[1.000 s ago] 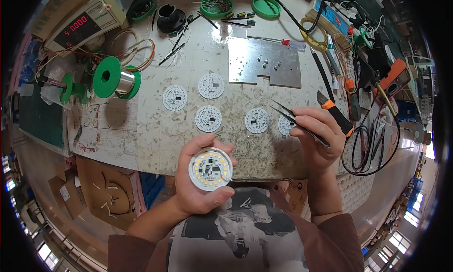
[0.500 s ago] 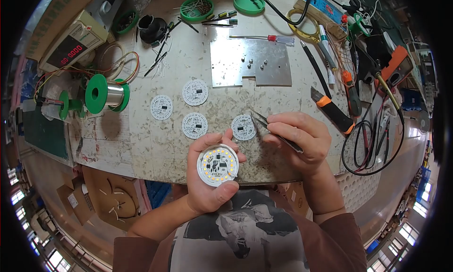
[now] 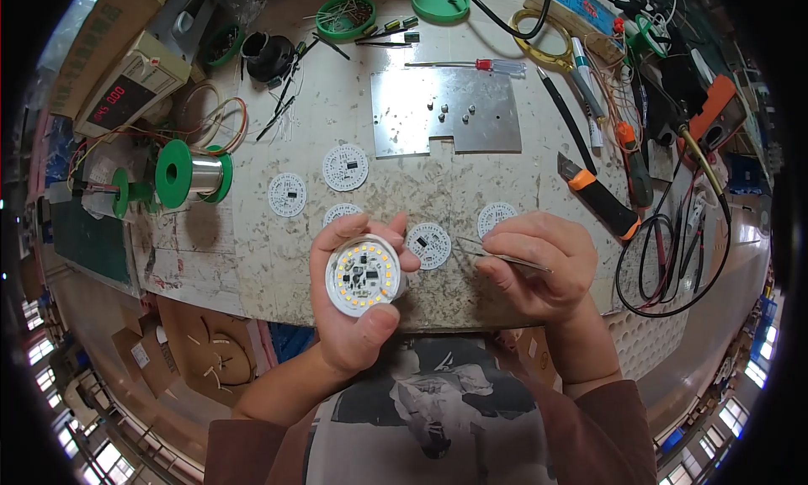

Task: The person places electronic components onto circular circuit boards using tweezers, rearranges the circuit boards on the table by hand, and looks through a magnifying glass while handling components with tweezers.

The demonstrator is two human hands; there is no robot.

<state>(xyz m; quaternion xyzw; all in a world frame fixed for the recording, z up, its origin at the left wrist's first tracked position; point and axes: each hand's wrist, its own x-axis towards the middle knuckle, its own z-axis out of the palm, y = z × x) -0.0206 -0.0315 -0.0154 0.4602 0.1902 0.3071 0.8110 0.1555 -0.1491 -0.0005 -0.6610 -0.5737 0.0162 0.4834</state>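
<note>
My left hand (image 3: 345, 321) is closed around a white LED bulb base (image 3: 364, 276), whose round board with a ring of yellow and white LEDs faces up. In my right hand (image 3: 547, 262) is a pair of tweezers (image 3: 526, 264), tips pointing left. Between the hands, just left of the tweezer tips, lies a round white circuit board (image 3: 428, 246) with a black chip. Another round board (image 3: 497, 219) shows partly from behind my right hand. A third board (image 3: 342, 212) is mostly hidden by my left fingers. Farther back lie two more boards (image 3: 346, 167) (image 3: 288, 195).
A metal plate (image 3: 488, 132) carries small parts. Behind it lies a screwdriver (image 3: 484, 65). A solder spool (image 3: 198, 174) and a meter with red digits (image 3: 118, 98) stand left. At right are a utility knife (image 3: 598, 195), a soldering iron (image 3: 703, 161) and looped cable.
My left hand has moved left with the bulb base. My right hand is slightly lower, and a board beside it has come into view. The middle board sits nearer me; the meter digits differ.
</note>
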